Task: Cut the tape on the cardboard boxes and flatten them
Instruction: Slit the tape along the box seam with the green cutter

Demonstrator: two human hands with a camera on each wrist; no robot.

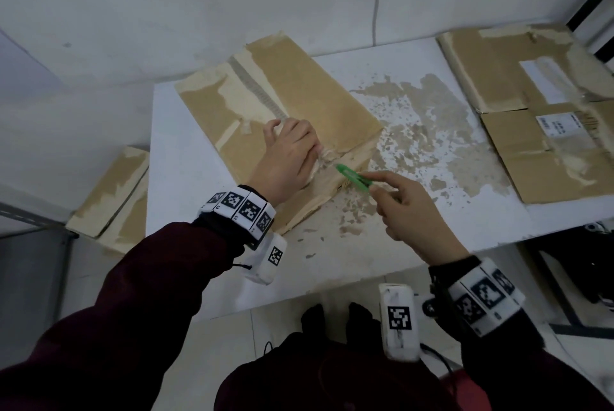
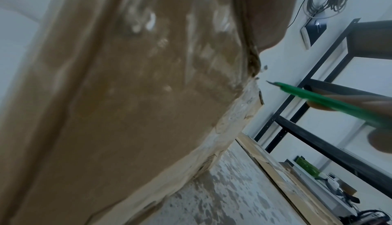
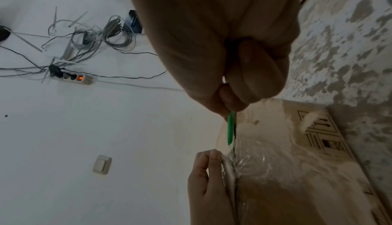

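Note:
A brown cardboard box [image 1: 299, 91] with torn tape lies on the white table [image 1: 186, 158]. My left hand [image 1: 292, 155] rests on its near end, fingers [image 3: 212, 158] curled over the edge where crinkled clear tape [image 3: 250, 160] runs. My right hand [image 1: 405, 204] pinches a green cutter [image 1: 352, 176], its tip at the box's taped end seam [image 1: 335, 158]. The left wrist view has the cutter [image 2: 322, 101] a little off the box's corner [image 2: 252, 81]. In the right wrist view the green cutter [image 3: 230, 129] points down along the seam.
Flattened boxes [image 1: 538, 105] with white labels lie on the table's right side. Another cardboard stack [image 1: 109, 198] sits low at the left, off the table. The tabletop [image 1: 425, 131] is worn in brown patches. A black metal shelf [image 2: 318, 128] stands at the right.

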